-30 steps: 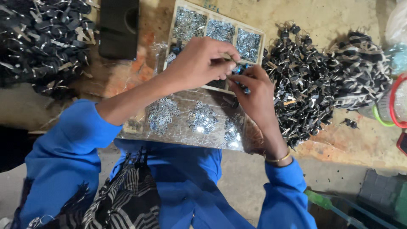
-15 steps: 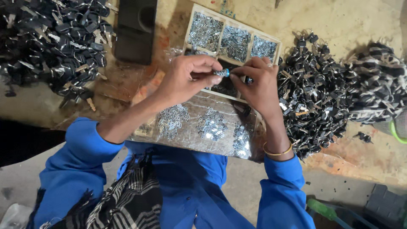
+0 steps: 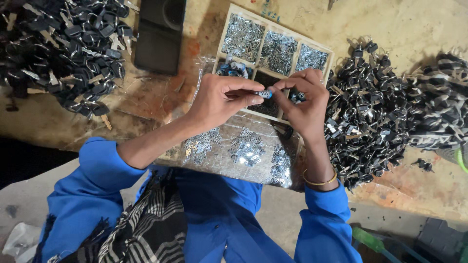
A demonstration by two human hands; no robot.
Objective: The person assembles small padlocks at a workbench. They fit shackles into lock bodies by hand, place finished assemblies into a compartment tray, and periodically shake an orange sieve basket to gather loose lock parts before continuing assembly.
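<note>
- The left hand (image 3: pixel 219 97) and right hand (image 3: pixel 304 97) have moved down from the compartment tray (image 3: pixel 229 27).
- They now pinch the small blue piece (image 3: pixel 263 94) between them.

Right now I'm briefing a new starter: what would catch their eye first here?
Both hands, left hand and right hand, pinch a small silvery part over a divided wooden tray of shiny metal bits. Big heaps of black keys lie at far left and right.

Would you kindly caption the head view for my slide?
Left hand and right hand pinch a small cylinder over a compartmented tray.
</note>
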